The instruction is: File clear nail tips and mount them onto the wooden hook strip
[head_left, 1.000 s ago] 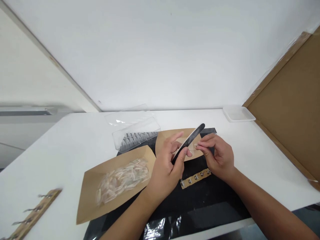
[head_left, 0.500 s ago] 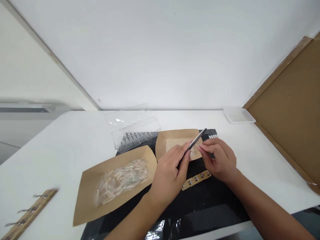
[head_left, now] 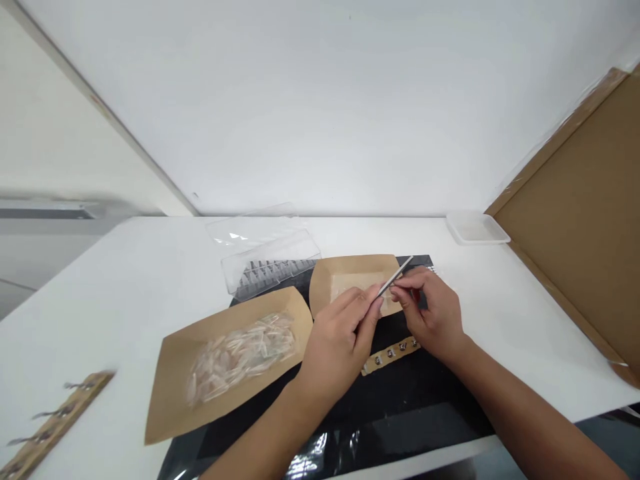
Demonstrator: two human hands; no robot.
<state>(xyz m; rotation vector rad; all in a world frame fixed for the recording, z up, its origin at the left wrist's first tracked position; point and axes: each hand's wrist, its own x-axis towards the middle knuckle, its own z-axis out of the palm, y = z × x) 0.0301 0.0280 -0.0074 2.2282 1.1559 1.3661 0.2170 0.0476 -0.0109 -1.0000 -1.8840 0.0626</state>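
Note:
My left hand [head_left: 345,327] is closed around a slim nail file [head_left: 397,273], dark with a pale edge, which points up and to the right. Close against its right side, my right hand [head_left: 430,307] pinches a small clear piece that looks like a nail tip; the fingertips mostly hide it. Behind the hands lies a brown paper tray [head_left: 327,267] with a few clear pieces inside. A larger paper tray [head_left: 175,360] at the left holds many clear nail tips [head_left: 245,357]. Below the hands, a wooden strip [head_left: 383,360] carries several small metal clips.
A black mat [head_left: 400,407] lies under the trays on the white table [head_left: 90,293]. Clear plastic boxes [head_left: 273,257] sit behind, and a shallow clear container [head_left: 477,230] is at the back right. Another wooden strip with clips [head_left: 63,417] lies left; cardboard [head_left: 580,220] stands right.
My right hand has moved left, bringing its fingertips against the nail file. The file has rolled so that its narrow pale edge shows more. My left hand keeps its grip.

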